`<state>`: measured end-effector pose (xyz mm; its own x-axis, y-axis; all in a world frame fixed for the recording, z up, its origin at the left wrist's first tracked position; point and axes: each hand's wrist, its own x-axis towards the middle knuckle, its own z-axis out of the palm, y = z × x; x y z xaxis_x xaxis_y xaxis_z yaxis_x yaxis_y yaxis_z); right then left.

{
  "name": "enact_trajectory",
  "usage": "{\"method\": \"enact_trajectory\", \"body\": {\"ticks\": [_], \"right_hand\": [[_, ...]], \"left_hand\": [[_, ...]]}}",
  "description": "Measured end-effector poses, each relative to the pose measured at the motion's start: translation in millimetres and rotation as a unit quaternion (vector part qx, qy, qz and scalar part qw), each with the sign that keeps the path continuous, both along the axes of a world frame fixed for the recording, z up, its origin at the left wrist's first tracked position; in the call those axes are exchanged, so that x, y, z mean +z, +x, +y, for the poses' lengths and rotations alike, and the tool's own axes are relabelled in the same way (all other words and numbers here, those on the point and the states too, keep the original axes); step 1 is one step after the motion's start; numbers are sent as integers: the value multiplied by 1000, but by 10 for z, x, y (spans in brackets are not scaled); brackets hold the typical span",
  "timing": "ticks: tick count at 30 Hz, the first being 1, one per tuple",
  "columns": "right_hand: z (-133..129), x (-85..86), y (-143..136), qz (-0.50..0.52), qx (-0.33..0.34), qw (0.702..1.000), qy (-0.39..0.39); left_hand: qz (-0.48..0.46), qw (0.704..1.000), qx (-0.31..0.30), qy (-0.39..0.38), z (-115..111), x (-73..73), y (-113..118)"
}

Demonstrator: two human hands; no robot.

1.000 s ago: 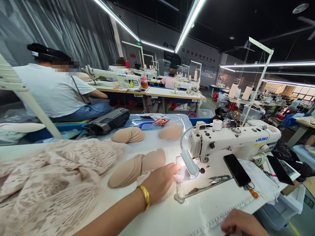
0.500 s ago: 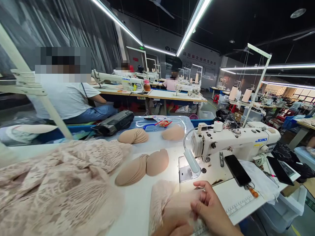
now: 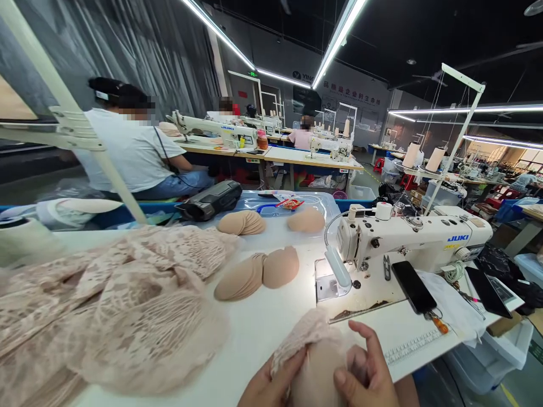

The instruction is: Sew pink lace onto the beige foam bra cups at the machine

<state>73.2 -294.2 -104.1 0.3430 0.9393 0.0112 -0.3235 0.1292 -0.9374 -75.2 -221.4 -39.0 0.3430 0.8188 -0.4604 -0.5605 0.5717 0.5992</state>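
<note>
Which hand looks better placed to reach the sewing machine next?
Probably the right hand: it sits nearer the sewing machine. The left hand lies farther left, cupping the lace piece.

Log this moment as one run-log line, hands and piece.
left hand: holds lace-covered cup | right hand: holds same cup | place: table edge, before sewing machine | lace pile: left

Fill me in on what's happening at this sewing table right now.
A person at a sewing machine holds a beige foam cup wrapped in pink lace with both hands, left hand and right hand, at the near edge of the white table. More cups lie stacked ahead, and a lace heap sits to the left. Other people sew at tables behind.
</note>
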Motion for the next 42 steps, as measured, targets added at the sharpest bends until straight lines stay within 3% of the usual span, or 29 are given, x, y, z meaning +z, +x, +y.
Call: {"method": "enact_trajectory", "body": {"ticks": [4, 8, 13, 20, 32, 42], "right_hand": [[41, 189, 113, -15, -18, 1000, 14], [23, 159, 100, 15, -18, 1000, 10], [31, 109, 97, 48, -14, 999, 12], [47, 134, 116, 77, -17, 997, 16], [64, 55, 139, 60, -14, 998, 16], [139, 190, 71, 88, 0, 996, 28]], "left_hand": [[-29, 995, -42, -88, -43, 101, 40], [-45, 997, -41, -46, -67, 147, 37], [-28, 998, -2, -52, -73, 127, 76], [-39, 997, -59, 16, -42, 46, 89], [-46, 998, -44, 12, -37, 100, 128], [-56, 998, -30, -8, 12, 133, 194]]}}
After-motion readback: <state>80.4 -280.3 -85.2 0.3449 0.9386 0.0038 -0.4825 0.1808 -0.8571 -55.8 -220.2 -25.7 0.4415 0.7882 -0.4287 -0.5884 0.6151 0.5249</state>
